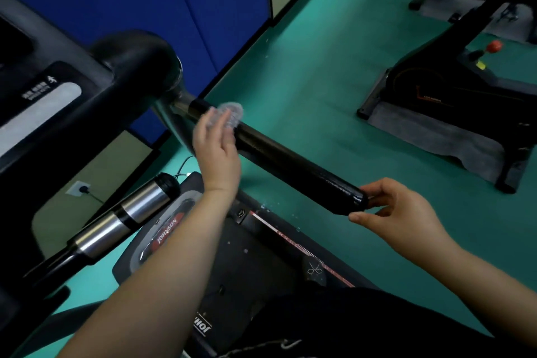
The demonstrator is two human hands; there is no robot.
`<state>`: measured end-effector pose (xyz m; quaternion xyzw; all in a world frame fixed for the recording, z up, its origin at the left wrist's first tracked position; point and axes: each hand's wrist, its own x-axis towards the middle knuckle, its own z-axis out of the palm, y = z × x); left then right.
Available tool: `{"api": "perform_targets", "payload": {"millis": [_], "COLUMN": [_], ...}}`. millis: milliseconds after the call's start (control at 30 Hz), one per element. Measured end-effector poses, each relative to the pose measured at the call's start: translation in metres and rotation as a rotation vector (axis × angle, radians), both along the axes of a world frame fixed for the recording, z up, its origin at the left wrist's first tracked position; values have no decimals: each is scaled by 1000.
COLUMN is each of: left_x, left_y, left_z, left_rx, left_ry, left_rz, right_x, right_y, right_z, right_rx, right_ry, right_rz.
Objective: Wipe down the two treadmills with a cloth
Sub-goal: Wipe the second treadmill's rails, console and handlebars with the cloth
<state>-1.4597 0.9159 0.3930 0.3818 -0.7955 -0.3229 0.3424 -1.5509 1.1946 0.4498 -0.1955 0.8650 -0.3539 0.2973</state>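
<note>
While the right hand (398,209) is pinching the treadmill handrail (290,163) at its near-right tip, the left hand (216,151), fingers straight together, is pressing the cloth (231,113) on its far-left end.

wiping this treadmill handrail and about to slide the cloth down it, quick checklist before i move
1. Cloth against the handrail: ok, it sits on the upper end.
2. Left hand pressing the cloth: ok, its fingers look straight on it, though this area is blurred.
3. Right hand steadying: ok, its fingers and thumb curl round the handrail's free end.
4. Path between the two hands: ok, nothing lies on that stretch of handrail.
5. Which part is already wiped: cannot tell, the glossy black surface shows no clear marks.
</note>
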Motion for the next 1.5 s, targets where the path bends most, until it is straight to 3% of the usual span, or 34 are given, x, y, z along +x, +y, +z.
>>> {"api": "perform_targets", "payload": {"millis": [167, 300, 533, 800, 1167, 1333, 1500], "left_x": [-25, -31, -20, -17, 17, 5, -29], "left_y": [-34, -8, 130, 58, 142, 154, 183], "left_z": [13, 16, -9, -10, -7, -22, -57], "left_rx": [332, 440, 495, 504, 811, 704, 482], "left_ry": [218, 372, 250, 260, 343, 397, 621], "left_rz": [314, 356, 174, 160, -62, -114, 83], "right_x": [-4, -8, -16, -12, -23, -33, -48], "right_y": [-1, -1, 0, 2, -4, 4, 5], "right_z": [-1, -3, -6, -9, -2, -26, -46], "right_rx": [11, 7, 18, 3, 131, -144, -365], "right_ry": [18, 20, 35, 82, 272, 359, 445], "right_rz": [31, 60, 120, 103, 284, 313, 431]}}
